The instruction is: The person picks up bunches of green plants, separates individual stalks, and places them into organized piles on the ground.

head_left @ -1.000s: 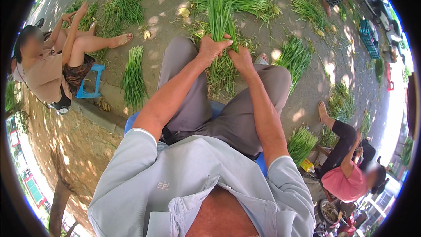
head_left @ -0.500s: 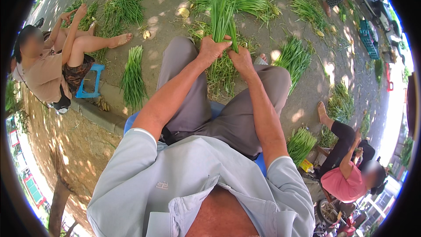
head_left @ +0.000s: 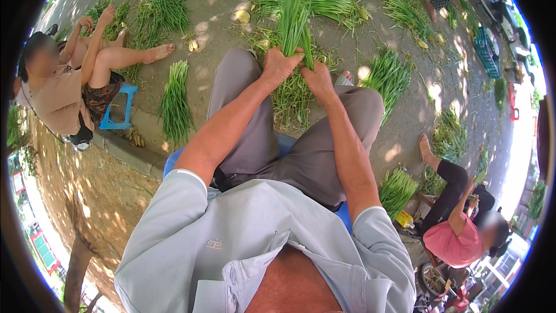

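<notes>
Sun-dappled pavement [head_left: 219, 1] forms the work area. Fingers of the left hand [head_left: 280, 65] grip a chive bunch [head_left: 293, 18] in front of the knees [head_left: 238, 65]; those of the right hand [head_left: 318, 79] close on adjoining blades [head_left: 308, 51]. Treat as light, flexible, likely easily bruised; hold the gathered lower end. Obstructions: trimmings heap [head_left: 293, 104] below, chive pile [head_left: 331, 1] beyond.

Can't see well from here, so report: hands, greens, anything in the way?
Left hand closed around bunch of long green stalks. Right hand beside it, gripping thinner bunch. Pile of greens on ground beyond; nothing seen blocking either hand.
</notes>
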{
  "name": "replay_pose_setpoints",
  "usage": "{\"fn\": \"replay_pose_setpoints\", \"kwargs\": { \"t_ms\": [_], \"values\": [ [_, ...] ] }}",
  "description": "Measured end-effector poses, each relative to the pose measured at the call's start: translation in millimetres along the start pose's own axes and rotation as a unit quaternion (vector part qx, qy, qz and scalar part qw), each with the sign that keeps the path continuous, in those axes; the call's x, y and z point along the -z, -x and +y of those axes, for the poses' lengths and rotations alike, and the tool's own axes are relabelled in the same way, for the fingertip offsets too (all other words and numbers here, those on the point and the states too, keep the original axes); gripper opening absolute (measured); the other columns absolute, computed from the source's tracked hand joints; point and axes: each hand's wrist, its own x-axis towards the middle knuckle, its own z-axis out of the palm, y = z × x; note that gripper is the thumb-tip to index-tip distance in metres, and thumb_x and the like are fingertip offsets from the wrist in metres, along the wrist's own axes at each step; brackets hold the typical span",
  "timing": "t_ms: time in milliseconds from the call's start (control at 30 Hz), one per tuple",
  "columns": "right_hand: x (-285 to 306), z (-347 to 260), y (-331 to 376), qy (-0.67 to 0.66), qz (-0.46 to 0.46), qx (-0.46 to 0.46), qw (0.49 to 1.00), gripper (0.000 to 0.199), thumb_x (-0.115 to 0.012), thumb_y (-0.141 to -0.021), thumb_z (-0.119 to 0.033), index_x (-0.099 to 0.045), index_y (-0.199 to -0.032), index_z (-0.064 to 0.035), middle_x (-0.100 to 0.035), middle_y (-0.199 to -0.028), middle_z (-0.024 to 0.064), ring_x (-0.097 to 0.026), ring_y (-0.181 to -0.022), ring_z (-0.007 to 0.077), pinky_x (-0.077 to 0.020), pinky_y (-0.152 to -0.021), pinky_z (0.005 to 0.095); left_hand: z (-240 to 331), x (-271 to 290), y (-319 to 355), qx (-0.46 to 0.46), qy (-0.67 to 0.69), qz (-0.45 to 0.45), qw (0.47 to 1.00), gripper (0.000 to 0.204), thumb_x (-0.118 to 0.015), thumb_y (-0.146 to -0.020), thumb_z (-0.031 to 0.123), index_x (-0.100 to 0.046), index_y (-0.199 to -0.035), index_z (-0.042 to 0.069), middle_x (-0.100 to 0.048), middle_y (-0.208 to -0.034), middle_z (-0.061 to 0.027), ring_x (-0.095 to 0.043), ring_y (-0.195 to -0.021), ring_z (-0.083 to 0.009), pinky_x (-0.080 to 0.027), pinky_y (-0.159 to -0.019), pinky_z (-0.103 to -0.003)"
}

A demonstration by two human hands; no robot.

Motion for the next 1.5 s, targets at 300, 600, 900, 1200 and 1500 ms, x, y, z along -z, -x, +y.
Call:
{"fn": "replay_pose_setpoints", "kwargs": {
  "t_ms": [300, 600, 900, 1200, 1500],
  "values": [
    [4, -8, 5, -0.011, -0.006, -0.032, 0.999, 0.03, -0.058, -0.087, -0.025, -0.063, -0.088, 0.0049, -0.062, -0.07, 0.0188, -0.06, -0.066, 0.0284, -0.0455, -0.064, 0.0431, -2, 6, -4, 0.013, 0.034, -0.016, 0.999, 0.02, -0.074, -0.087, 0.018, -0.068, -0.097, 0.001, -0.058, -0.064, -0.0015, -0.048, -0.046, -0.0082, -0.037, -0.041, -0.026],
    [12, -11, 8, -0.02, 0.031, -0.016, 0.999, 0.03, -0.061, -0.087, -0.026, -0.064, -0.087, 0.0036, -0.061, -0.069, 0.0149, -0.057, -0.066, 0.0247, -0.044, -0.063, 0.041, -4, 16, -12, 0.047, 0.141, 0.041, 0.988, 0.017, -0.075, -0.087, 0.017, -0.067, -0.094, 0.005, -0.053, -0.063, 0.0014, -0.047, -0.047, -0.0102, -0.039, -0.044, -0.028],
    [36, 6, 0, -0.127, 0.157, -0.095, 0.975, 0.022, -0.066, -0.084, -0.026, -0.059, -0.076, -0.0066, -0.05, -0.059, -0.0005, -0.045, -0.049, 0.0092, -0.0329, -0.043, 0.0287, -1, 24, -18, 0.075, 0.211, 0.093, 0.97, 0.016, -0.077, -0.086, 0.016, -0.065, -0.094, 0.008, -0.049, -0.06, 0.0019, -0.047, -0.047, -0.0118, -0.039, -0.045, -0.03],
    [67, 14, 4, -0.351, 0.212, -0.16, 0.898, 0.012, -0.064, -0.09, -0.016, -0.06, -0.092, -0.0058, -0.056, -0.073, 0.0002, -0.042, -0.049, 0.0071, -0.0296, -0.04, 0.0252, 2, 32, -21, 0.067, 0.269, 0.09, 0.957, 0.018, -0.078, -0.085, 0.016, -0.065, -0.095, 0.01, -0.048, -0.06, 0.0039, -0.047, -0.048, -0.0114, -0.039, -0.045, -0.029],
    [58, 14, 1, -0.52, 0.051, -0.089, 0.848, 0.012, -0.062, -0.098, -0.018, -0.061, -0.096, -0.0069, -0.061, -0.078, 0.0018, -0.056, -0.063, 0.0126, -0.0449, -0.052, 0.0277, 2, 28, -17, 0.083, 0.208, 0.022, 0.974, 0.029, -0.082, -0.083, 0.026, -0.058, -0.078, 0.011, -0.05, -0.057, 0.0022, -0.048, -0.047, -0.0117, -0.039, -0.044, -0.029]
  ]
}}
